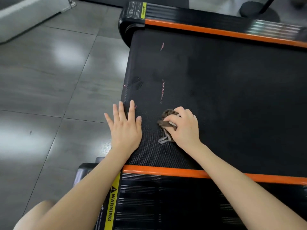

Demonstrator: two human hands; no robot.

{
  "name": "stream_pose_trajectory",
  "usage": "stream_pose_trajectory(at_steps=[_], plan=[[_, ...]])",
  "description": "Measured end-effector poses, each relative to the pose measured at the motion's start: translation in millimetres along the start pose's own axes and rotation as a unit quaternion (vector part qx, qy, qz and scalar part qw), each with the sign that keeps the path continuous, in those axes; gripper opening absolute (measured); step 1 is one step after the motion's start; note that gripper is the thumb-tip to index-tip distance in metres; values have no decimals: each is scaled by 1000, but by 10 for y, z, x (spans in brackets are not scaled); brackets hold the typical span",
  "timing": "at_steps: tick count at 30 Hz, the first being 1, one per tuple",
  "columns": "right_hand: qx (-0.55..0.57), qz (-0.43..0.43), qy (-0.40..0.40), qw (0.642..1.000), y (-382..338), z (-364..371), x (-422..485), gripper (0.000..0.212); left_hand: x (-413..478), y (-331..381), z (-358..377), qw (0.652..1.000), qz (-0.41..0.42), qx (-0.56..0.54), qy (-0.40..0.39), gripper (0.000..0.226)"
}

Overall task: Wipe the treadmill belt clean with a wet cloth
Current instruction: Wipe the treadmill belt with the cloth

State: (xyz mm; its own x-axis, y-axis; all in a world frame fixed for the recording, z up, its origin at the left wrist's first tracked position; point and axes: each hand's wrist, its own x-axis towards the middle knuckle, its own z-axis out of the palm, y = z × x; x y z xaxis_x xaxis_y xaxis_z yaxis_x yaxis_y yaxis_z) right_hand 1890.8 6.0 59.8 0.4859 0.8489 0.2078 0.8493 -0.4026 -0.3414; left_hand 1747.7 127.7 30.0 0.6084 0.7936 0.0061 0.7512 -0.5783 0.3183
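The black textured treadmill belt (pixel 216 90) fills the middle and right of the head view. My right hand (pixel 184 128) grips a bunched brown-grey cloth (pixel 167 119) and presses it onto the belt near its left end; a loop of the cloth sticks out below the hand. My left hand (pixel 124 128) lies flat with straight, spread fingers on the belt's left edge, a little to the left of the cloth. Faint pinkish streaks (pixel 162 90) mark the belt beyond the hands.
Orange-trimmed black side rails run along the near side (pixel 166 170) and far side (pixel 216 31) of the belt. A yellow WARNING label (pixel 112 201) sits on the near rail. Grey floor tiles (pixel 49 97) lie to the left. A dark round base (pixel 252 7) stands beyond the far rail.
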Motion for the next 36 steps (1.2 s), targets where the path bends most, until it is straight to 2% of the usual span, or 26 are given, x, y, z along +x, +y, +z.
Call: stream_pose_trajectory(at_steps=[2,4,7,10,12,15,18,21,23,25,27,31,36], plan=[[15,-24,-17,999,-19,-52,-222,9,-12,5,-13,1000,2,-3,1,64],[20,-62,-43,997,-45,-138,-469,17,-13,11,-22,1000,5,-6,-3,65],[-19,-89,-62,994,3,-146,-321,18,-19,9,-24,1000,3,-5,-7,66],[-57,11,-14,998,50,-18,214,13,-18,14,-27,1000,-1,-5,-5,66],[-40,75,1,996,48,40,327,13,-21,12,-28,1000,-1,-3,-8,66],[9,23,-14,1000,-50,5,-63,7,-19,6,-34,1000,1,-2,-9,65],[43,-36,-76,996,-106,-154,-480,15,-14,7,-38,1000,3,0,-9,62],[94,23,-82,992,-59,-439,-446,26,-17,6,-37,1000,4,-3,-7,62],[114,0,-55,992,11,-613,-424,47,-18,6,-38,1000,7,-6,-2,64],[67,-13,-27,997,31,-692,-442,52,-21,5,-44,1000,9,-4,3,65],[3,-50,-8,999,45,-595,-454,47,-25,2,-53,1000,8,-8,4,64],[-91,-165,-33,982,130,-108,-340,47,-23,11,-71,999,10,-25,25,60],[-50,-244,37,968,356,25,128,28,219,87,-126,997,11,-42,56,58]])
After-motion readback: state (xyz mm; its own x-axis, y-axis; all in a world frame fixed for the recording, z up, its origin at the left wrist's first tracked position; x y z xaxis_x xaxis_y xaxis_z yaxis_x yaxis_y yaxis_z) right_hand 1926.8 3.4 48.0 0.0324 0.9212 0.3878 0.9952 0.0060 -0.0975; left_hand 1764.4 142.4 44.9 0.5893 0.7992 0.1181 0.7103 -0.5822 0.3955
